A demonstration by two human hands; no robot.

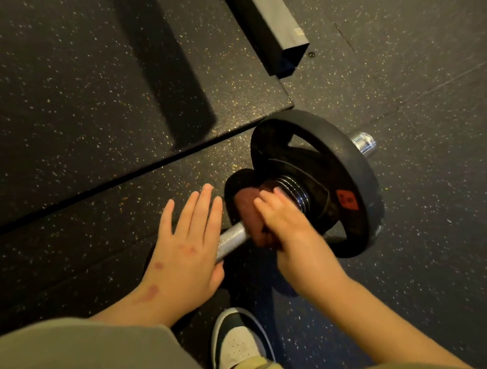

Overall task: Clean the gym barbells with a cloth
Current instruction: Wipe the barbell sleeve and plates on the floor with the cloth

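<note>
A barbell lies on the speckled rubber floor, its knurled steel shaft (231, 240) running up to a black weight plate (345, 175) with a red label. The chrome sleeve end (364, 143) sticks out past the plate. My right hand (286, 225) grips a brown cloth (251, 214) wrapped round the shaft beside the ribbed collar. My left hand (186, 243) is flat with straight fingers, its palm over the shaft just left of the cloth. The rest of the bar is hidden under my arms.
A raised black rubber platform (98, 111) fills the upper left, its edge close behind the plate. A grey metal rack foot (267, 16) lies on the floor at top centre. My white and dark shoe (237, 343) stands below the bar.
</note>
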